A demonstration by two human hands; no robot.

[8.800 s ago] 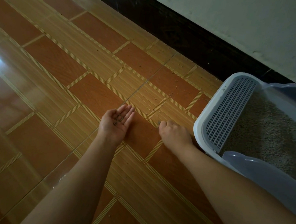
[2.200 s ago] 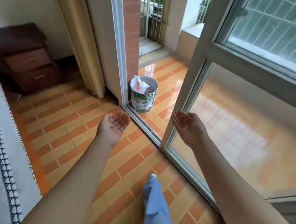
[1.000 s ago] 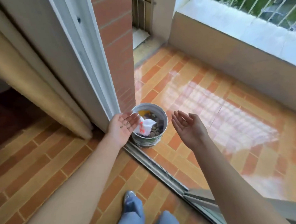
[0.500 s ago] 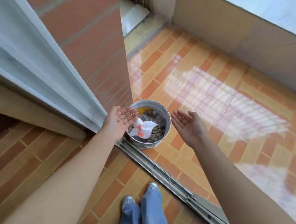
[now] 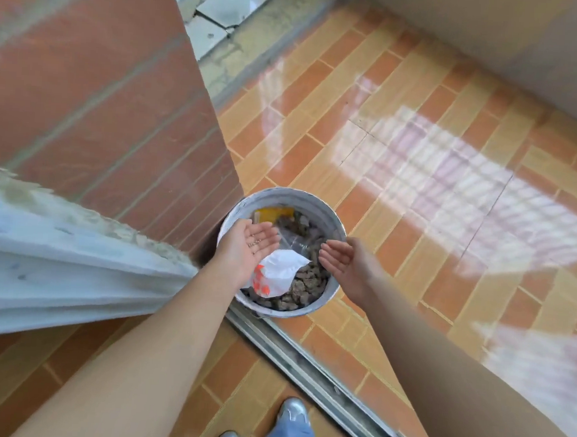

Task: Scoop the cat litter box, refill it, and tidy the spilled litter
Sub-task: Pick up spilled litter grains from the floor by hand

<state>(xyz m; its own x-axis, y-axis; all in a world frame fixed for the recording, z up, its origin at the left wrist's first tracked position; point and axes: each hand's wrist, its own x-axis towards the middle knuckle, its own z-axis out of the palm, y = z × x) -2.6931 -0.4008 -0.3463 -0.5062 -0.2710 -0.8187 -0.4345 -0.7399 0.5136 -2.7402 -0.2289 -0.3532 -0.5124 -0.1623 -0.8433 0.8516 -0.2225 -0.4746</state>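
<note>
The person stands at a doorway, shoes [image 5: 291, 417] just inside the door track [image 5: 308, 364], and reaches both arms out over a bucket [image 5: 315, 203]. The bucket sits on the floor tiles [image 5: 404, 130] just beyond the track, beside the foot of a brick pillar [image 5: 102, 99].

**Position of the load.** The left hand [image 5: 246, 249] is held palm up above the near left part of the bucket opening. A few small litter grains [image 5: 254, 243] lie on the palm near the base of the fingers. The palm is kept level, probably so that the grains do not roll off before they are over the opening. The bucket already holds grey-brown litter clumps [image 5: 305, 283] and a crumpled white bag [image 5: 278, 271] with orange print. This suggests it is the waste container for the scooped and spilled litter. The litter box is not in view.

**Left fingers.** The fingers [image 5: 266, 232] are extended and close together, nearly flat. They grasp nothing; the grains only rest on the skin.

**Right hand.** The right hand [image 5: 347, 264] hovers over the right side of the opening, palm turned toward the left hand. Its fingers [image 5: 329, 251] are straight, relaxed and empty, clear of the rim. From this position it appears ready to brush the left palm clean.

**Step in hand.** Disposal of hand-collected spilled litter; tipping is not yet done.
</note>
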